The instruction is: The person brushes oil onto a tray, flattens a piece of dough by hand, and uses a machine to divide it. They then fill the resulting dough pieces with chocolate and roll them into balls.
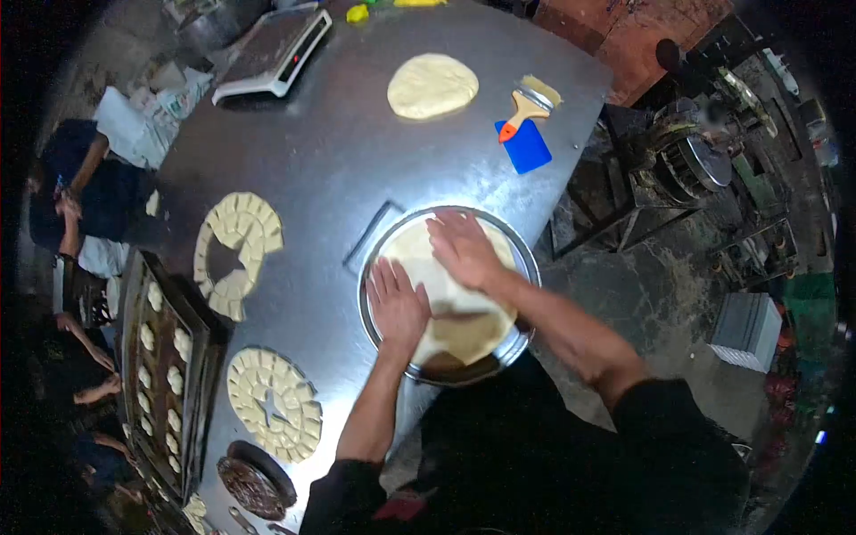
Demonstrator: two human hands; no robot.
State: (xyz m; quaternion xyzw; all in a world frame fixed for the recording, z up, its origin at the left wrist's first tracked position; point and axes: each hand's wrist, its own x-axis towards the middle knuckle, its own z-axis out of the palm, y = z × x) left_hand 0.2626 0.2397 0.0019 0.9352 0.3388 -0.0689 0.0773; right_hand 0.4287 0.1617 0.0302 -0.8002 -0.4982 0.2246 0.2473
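A round metal pan [533,267] stands at the table's near edge with a flat sheet of pale dough [459,334] in it. My left hand [395,303] lies flat on the dough's left side, fingers extended. On the upper part of the dough rests my right hand [465,250], its fingers also stretched out. Neither hand grips anything. The dough's lower part is in shadow. Behind the pan's left rim, a thin dark rectangular frame [370,234] shows on the table.
The metal table [330,160] holds a scale [276,53], a dough round [432,86], a brush [526,109], a blue scraper [528,147], cut dough rings [234,290] [290,419], a dark bowl [254,486] and a tray of dough pieces [160,357]. People stand at left.
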